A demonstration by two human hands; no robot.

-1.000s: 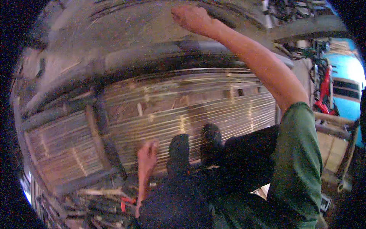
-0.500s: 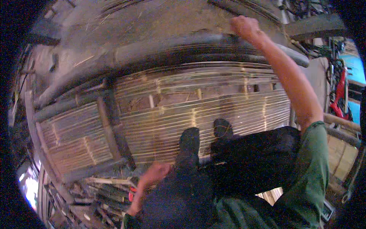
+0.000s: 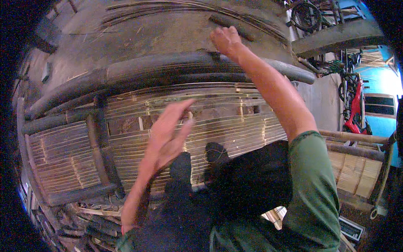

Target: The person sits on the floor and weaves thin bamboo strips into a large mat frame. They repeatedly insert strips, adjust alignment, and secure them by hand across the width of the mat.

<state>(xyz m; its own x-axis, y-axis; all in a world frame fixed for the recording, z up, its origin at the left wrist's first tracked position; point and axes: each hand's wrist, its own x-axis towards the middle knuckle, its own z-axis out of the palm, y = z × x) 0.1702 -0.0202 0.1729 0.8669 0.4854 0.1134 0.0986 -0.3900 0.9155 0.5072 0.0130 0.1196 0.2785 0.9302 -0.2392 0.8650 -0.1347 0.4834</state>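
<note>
My left hand (image 3: 166, 136) is raised over the slatted bamboo platform (image 3: 138, 145), its fingers apart and nothing in them. My right arm stretches far forward. At its end my right hand (image 3: 226, 40) is closed, beyond the thick dark bamboo pole (image 3: 159, 67) along the platform's far edge. Whatever those fingers hold, if anything, is hidden. Past that hand, a short dark length of wood or bamboo (image 3: 245, 34) lies on the ground. Both my feet, in dark footwear, rest on the slats, with a thin yellowish loop (image 3: 216, 163) by the right one.
Long thin strips (image 3: 168, 9) lie on the dirt ground at the far side. A red motorbike (image 3: 356, 111) and a blue wall (image 3: 380, 80) are at the right, near a second bamboo bench (image 3: 350, 168). Scrap wood (image 3: 90, 227) is heaped at the lower left.
My left hand has come up and forward from beside my knee to above the slats. My right hand has shifted left, still closed. The whole view has swung somewhat to the right.
</note>
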